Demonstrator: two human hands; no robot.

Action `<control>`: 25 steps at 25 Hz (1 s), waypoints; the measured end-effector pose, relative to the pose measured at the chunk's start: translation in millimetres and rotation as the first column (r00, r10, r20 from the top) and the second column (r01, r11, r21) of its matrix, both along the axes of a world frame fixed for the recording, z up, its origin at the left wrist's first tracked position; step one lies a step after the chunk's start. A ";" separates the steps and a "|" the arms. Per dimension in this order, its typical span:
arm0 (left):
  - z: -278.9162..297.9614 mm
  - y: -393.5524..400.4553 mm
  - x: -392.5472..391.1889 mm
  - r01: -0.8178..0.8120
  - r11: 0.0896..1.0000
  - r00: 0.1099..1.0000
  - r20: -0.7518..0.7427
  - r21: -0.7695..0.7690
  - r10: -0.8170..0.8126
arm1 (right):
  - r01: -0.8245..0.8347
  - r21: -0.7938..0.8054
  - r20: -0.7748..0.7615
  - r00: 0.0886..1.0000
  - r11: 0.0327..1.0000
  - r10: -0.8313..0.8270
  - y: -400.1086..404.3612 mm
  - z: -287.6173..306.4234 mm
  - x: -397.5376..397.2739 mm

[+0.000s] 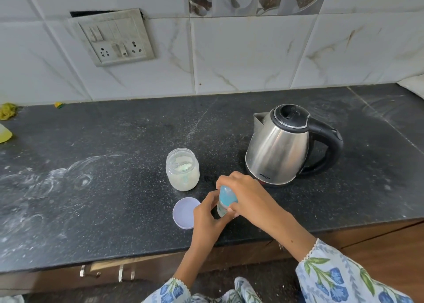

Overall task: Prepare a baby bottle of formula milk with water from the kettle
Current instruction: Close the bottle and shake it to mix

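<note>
A small baby bottle point(223, 207) with a blue top stands on the black counter near the front edge. My left hand point(207, 215) grips its clear lower body from the left. My right hand point(241, 193) is closed over the blue top from above and the right. Behind it to the left stands an open clear jar point(182, 169) of pale formula powder, with something light inside it. The jar's lilac lid point(184, 212) lies flat just left of my left hand. A steel kettle point(278, 150) with a black handle and closed lid sits to the right rear.
The counter's front edge point(137, 255) runs above wooden drawers with metal handles. White powder smears cover the counter's left part point(52, 181). A yellow object point(4, 134) and yellow cloth point(8, 111) lie at the far left. A switch and socket plate point(112, 37) hangs on the tiled wall.
</note>
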State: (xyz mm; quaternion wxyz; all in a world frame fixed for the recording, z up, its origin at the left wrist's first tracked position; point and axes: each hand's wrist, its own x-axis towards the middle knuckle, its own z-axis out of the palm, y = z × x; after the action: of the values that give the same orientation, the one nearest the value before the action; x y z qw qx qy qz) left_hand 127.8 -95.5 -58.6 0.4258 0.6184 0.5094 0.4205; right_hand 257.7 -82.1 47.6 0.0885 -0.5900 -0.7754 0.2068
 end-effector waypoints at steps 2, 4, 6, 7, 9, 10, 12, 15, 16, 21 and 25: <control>0.3 -0.4 -0.4 -0.011 1.000 1.000 0.013 0.001 0.011 | 0.060 0.020 -0.040 0.997 0.998 -0.059 -4.3 -6.9 0.8; 3.1 1.0 -2.9 -0.015 1.000 1.000 0.019 0.007 0.014 | 0.109 -0.067 -0.314 0.941 0.992 -0.125 -9.6 -11.7 12.5; 14.4 3.8 -6.1 0.029 0.999 1.000 0.005 0.032 -0.029 | 0.120 -0.097 -0.475 0.867 0.988 -0.152 -14.5 -9.4 24.1; 21.7 5.5 -6.5 0.062 0.997 0.998 -0.004 0.047 -0.062 | 0.118 -0.083 -0.513 0.846 0.989 -0.144 -17.1 -5.9 27.2; 36.8 7.2 -5.4 0.100 0.992 0.995 -0.002 0.074 -0.100 | 0.127 -0.062 -0.591 0.794 0.990 -0.139 -20.0 7.0 29.8; 44.7 6.9 -4.4 0.101 0.991 0.995 0.010 0.089 -0.102 | 0.131 -0.060 -0.630 0.764 0.990 -0.139 -19.3 15.3 32.1; 59.6 5.6 -1.7 0.100 0.990 0.994 0.044 0.104 -0.105 | 0.079 -0.095 -0.666 0.736 0.992 -0.123 -14.2 36.4 41.5; 79.1 2.5 3.9 0.134 0.988 0.986 0.084 0.079 -0.141 | -0.091 -0.207 -0.636 0.769 0.974 -0.063 -3.0 72.0 61.1; 84.9 1.4 6.3 0.147 0.987 0.983 0.099 0.064 -0.153 | -0.104 -0.225 -0.631 0.773 0.969 -0.063 -0.9 80.2 64.7; 106.6 -2.1 14.2 0.108 0.991 0.987 0.109 0.084 -0.117 | 0.318 0.123 -0.394 0.885 0.940 -0.247 -11.7 84.3 36.1; 115.5 -4.0 7.7 0.123 0.986 0.988 0.084 0.116 -0.133 | 0.225 -0.130 -0.574 0.777 0.966 -0.259 -10.7 92.0 43.7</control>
State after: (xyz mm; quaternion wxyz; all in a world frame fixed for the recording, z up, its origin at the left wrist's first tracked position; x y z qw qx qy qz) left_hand 135.4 -99.5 56.9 0.4398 0.6526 0.4247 0.4476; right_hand 301.4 -92.8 139.5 0.3331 -0.5941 -0.6220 0.3863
